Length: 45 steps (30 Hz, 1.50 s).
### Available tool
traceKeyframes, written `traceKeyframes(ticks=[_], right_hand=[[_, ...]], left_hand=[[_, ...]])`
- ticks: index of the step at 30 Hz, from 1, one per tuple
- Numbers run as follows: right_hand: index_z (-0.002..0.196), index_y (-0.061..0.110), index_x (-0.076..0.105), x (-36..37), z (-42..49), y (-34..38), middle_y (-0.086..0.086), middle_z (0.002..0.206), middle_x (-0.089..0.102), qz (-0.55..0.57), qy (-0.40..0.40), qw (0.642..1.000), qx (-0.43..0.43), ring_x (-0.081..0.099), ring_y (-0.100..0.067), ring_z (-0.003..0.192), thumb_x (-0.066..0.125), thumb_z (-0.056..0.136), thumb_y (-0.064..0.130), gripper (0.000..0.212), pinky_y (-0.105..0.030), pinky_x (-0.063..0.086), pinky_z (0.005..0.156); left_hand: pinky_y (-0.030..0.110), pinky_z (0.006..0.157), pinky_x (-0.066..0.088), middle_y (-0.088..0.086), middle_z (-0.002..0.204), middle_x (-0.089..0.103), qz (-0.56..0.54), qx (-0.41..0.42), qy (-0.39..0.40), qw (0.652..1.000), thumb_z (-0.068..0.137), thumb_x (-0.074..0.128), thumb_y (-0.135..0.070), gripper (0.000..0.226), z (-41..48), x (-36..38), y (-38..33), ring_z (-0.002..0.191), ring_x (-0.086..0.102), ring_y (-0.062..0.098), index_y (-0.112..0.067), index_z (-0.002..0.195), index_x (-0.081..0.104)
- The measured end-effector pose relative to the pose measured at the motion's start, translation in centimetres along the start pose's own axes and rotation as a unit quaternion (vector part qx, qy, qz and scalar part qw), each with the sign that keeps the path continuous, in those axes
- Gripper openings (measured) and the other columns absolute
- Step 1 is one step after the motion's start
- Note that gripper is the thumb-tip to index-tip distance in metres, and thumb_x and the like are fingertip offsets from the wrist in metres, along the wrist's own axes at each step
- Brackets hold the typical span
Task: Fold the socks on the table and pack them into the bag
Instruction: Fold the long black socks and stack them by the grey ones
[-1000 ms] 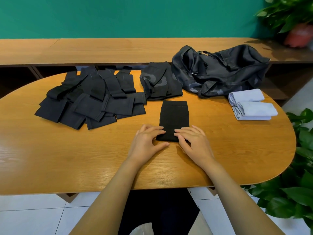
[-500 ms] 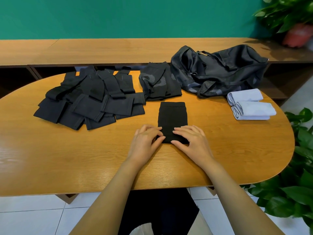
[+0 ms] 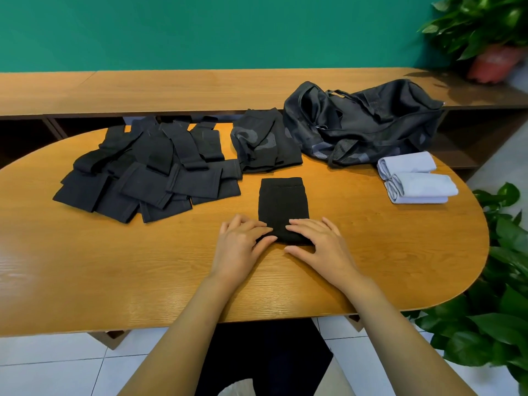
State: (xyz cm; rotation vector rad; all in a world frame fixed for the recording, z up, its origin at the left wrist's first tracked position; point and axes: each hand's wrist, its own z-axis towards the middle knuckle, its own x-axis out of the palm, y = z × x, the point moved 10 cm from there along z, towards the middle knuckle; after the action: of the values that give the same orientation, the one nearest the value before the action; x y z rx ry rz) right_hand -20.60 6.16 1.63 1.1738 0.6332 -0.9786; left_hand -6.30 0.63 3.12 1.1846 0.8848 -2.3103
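Folded black knit sock (image 3: 283,207): likely soft, light, limp. Left hand (image 3: 243,241), right hand (image 3: 317,241): fingers straight, pressing its near end; best gripped there.

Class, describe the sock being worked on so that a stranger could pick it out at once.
On the oval wooden table, look to the middle, nearer than the black bag. A single black sock lies flat there, the left hand and right hand resting on its near end. Unlike the heaped dark socks and pale blue rolls, it lies alone.
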Motion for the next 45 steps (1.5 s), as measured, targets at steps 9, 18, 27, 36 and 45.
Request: traceKeyframes(ticks=[9, 18, 27, 36, 45], right_hand=[[0.124, 0.029, 0.063, -1.6, -1.9, -0.8, 0.010, 0.114, 0.061, 0.022, -0.069, 0.996, 0.046, 0.048, -0.008, 0.113, 0.057, 0.091, 0.043, 0.036, -0.030, 0.034, 0.101], [0.120, 0.034, 0.061, -1.4, -2.0, -1.2, 0.018, 0.111, 0.050, 0.036, -0.045, 0.994, 0.089, 0.039, -0.003, 0.113, 0.064, 0.090, 0.041, 0.031, -0.027, 0.031, 0.096], [0.122, 0.033, 0.058, -1.9, -2.2, -1.6, 0.010, 0.105, 0.057, 0.068, -0.061, 0.989, 0.120, 0.049, -0.013, 0.109, 0.059, 0.085, 0.051, 0.041, -0.038, 0.043, 0.097], [0.126, 0.034, 0.051, -1.4, -2.0, -2.1, 0.012, 0.096, 0.051, 0.057, -0.033, 0.987, 0.145, 0.048, -0.010, 0.101, 0.064, 0.087, 0.047, 0.043, -0.032, 0.041, 0.093], [0.126, 0.025, 0.062, -2.4, -2.0, 0.6, 0.006, 0.137, 0.050, -0.013, -0.089, 0.996, 0.010, 0.038, -0.012, 0.129, 0.048, 0.092, 0.051, 0.044, -0.036, 0.032, 0.105]], left_hand=[[0.032, 0.085, 0.033, -0.017, 0.103, 0.067, -0.044, -0.012, 0.011, 0.999, 0.083, 0.051, -0.066, 0.054, -2.4, -0.8, -1.1, 0.103, 0.049, 0.008, -0.027, 0.117, 0.067], [0.038, 0.098, 0.037, -0.014, 0.102, 0.065, -0.149, -0.120, 0.005, 0.981, 0.088, 0.062, -0.041, 0.034, -2.4, -0.7, 1.3, 0.100, 0.050, 0.005, -0.030, 0.119, 0.066], [0.044, 0.095, 0.046, -0.012, 0.070, 0.058, -0.203, -0.155, -0.005, 0.967, 0.082, 0.059, -0.054, 0.057, -2.6, -0.9, 1.8, 0.076, 0.058, 0.004, -0.038, 0.135, 0.046], [0.037, 0.100, 0.037, -0.011, 0.122, 0.049, -0.109, -0.057, -0.011, 0.992, 0.088, 0.053, -0.055, 0.048, -2.3, -1.8, -0.2, 0.117, 0.040, 0.009, -0.032, 0.129, 0.060], [0.022, 0.110, 0.004, -0.020, 0.154, 0.029, -0.057, -0.028, 0.142, 0.988, 0.091, 0.051, -0.057, 0.059, -2.1, 1.7, -1.2, 0.142, 0.013, -0.002, -0.038, 0.145, 0.037]])
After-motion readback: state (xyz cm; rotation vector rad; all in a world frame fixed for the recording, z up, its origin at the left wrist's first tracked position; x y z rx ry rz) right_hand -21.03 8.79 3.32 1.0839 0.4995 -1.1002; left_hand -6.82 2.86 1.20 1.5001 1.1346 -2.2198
